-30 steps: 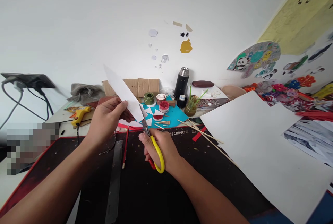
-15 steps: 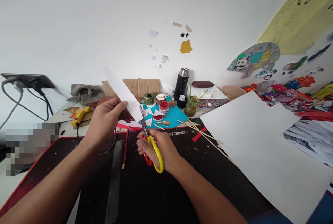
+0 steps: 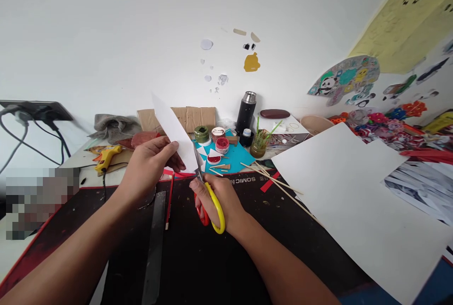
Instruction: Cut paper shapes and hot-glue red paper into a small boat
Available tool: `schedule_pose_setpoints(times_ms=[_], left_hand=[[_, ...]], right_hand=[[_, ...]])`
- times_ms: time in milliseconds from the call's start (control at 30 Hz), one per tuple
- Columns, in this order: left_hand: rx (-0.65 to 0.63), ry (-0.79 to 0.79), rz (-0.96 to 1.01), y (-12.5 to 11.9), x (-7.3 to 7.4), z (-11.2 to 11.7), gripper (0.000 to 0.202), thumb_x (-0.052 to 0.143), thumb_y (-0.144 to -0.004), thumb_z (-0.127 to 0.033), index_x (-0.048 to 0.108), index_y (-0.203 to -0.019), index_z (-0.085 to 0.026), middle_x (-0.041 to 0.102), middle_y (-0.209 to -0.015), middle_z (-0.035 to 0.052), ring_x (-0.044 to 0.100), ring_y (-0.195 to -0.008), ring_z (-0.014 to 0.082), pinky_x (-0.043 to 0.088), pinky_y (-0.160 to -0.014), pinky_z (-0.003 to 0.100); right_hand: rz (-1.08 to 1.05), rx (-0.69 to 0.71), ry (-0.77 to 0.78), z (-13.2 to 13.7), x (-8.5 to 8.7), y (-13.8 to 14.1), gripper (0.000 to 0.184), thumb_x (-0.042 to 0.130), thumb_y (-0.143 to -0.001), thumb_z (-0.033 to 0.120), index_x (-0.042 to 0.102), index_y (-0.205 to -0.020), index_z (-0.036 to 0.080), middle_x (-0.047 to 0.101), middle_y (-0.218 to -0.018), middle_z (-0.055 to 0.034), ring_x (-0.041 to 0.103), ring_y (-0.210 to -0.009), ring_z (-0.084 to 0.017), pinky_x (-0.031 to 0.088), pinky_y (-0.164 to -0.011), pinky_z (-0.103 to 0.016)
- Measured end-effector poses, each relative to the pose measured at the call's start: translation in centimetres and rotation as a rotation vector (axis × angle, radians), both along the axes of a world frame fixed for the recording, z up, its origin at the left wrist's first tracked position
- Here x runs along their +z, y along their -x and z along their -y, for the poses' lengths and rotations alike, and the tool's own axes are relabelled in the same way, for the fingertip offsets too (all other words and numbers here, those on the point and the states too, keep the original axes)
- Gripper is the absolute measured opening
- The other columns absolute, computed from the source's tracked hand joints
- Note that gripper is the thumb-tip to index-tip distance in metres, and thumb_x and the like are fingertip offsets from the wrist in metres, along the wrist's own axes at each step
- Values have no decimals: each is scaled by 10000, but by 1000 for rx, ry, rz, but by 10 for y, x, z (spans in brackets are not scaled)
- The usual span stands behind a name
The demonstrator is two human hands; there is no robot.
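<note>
My left hand [image 3: 150, 165] pinches a narrow white paper strip [image 3: 173, 130] and holds it tilted up over the black mat [image 3: 198, 258]. My right hand [image 3: 219, 201] grips yellow-and-red scissors [image 3: 208, 201], their blades at the strip's lower right edge. A red pencil [image 3: 170, 201] and a metal ruler [image 3: 155, 243] lie on the mat just below my left hand.
A large white sheet [image 3: 354, 201] covers the right side, with thin wooden sticks [image 3: 279, 187] beside it. Behind are paint jars [image 3: 222, 144], a blue card with white triangles [image 3: 233, 158], a black flask [image 3: 247, 112], cardboard [image 3: 193, 117] and a yellow glue gun [image 3: 106, 156].
The scissors' blades have closed further along the strip's edge, and the strip has dropped slightly lower and to the right with my left hand.
</note>
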State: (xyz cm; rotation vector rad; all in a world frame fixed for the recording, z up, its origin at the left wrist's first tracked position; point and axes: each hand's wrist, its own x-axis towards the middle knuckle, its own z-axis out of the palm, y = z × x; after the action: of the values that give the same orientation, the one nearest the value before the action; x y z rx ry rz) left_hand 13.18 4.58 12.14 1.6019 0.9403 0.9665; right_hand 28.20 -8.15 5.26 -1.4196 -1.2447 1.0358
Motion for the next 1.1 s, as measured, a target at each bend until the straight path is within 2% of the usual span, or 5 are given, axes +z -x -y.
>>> schedule_pose_setpoints(times_ms=[167, 367, 633, 833, 1100], left_hand=[[-36, 21, 14, -1, -1, 4, 381, 843, -783, -551, 729, -801, -187, 763, -663, 55, 685, -570, 201, 574, -578, 312], [-32, 45, 18, -3, 0, 8, 410, 861, -766, -561, 740, -838, -176, 771, -675, 48, 678, -579, 195, 576, -581, 310], [-36, 69, 24, -5, 1, 10, 438, 870, -750, -565, 745, -880, -166, 779, -681, 54, 683, -582, 195, 585, -586, 312], [-43, 60, 12, -3, -2, 8, 423, 858, -774, -558, 735, -870, -165, 773, -680, 51, 688, -589, 196, 589, -595, 312], [-48, 71, 26, -4, -2, 9, 424, 868, -767, -554, 739, -871, -163, 769, -673, 47, 678, -581, 189, 577, -588, 302]], right_hand=[[29, -38, -37, 1, 2, 1, 595, 553, -1066, 794, 613, -869, 235, 631, -572, 43, 612, -426, -132, 451, -485, -231], [46, -68, -59, 1, 5, 0, 608, 550, -1060, 807, 637, -878, 233, 620, -569, 36, 586, -447, -142, 411, -515, -254], [186, -131, -115, 0, 11, -3, 634, 540, -1061, 810, 668, -836, 232, 663, -654, -12, 661, -660, -207, 439, -677, -310], [194, -135, -129, 0, 10, -4, 644, 532, -1058, 816, 664, -823, 232, 692, -710, -38, 675, -713, -228, 429, -693, -324], [105, -119, -111, 2, 9, -1, 579, 548, -1081, 774, 648, -853, 252, 554, -525, 37, 571, -481, -180, 397, -571, -293]])
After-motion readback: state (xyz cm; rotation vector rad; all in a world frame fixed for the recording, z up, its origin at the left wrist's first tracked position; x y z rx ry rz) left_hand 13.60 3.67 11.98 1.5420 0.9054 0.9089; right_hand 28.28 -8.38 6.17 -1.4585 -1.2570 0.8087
